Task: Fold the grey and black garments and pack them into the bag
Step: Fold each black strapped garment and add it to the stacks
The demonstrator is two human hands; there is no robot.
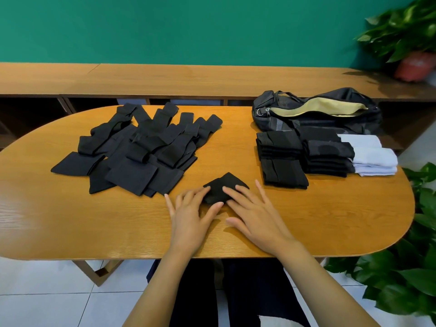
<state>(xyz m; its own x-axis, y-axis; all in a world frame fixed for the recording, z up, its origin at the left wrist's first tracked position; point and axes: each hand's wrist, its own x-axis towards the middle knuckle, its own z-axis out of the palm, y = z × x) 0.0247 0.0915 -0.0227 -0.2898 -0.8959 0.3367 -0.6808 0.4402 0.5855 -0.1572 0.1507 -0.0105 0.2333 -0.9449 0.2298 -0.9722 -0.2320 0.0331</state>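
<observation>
The left hand (191, 208) and right hand (257, 213) press flat, fingers straight, on a small black garment (224, 187) at 6 o'clock on the worktop (70, 220). Folded stacks (283, 156) sit at 2 o'clock just before the open bag (316, 109), and I judge nothing is packed yet. A big unfolded pile (141, 147) lies at 10 o'clock. Bare wood between pile and stacks gives room, though the front edge is near.

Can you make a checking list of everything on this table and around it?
Surface: oval wooden table.
Job's things: small black garment in front; loose black pile at left; folded black stacks at right; unzipped bag behind them.
Clutter: folded white cloths beside the stacks.
Grips: left hand and right hand flat, pressing the small garment.
Cables: nothing seen.
Surroundings: wooden bench, green wall, leafy plants.
</observation>
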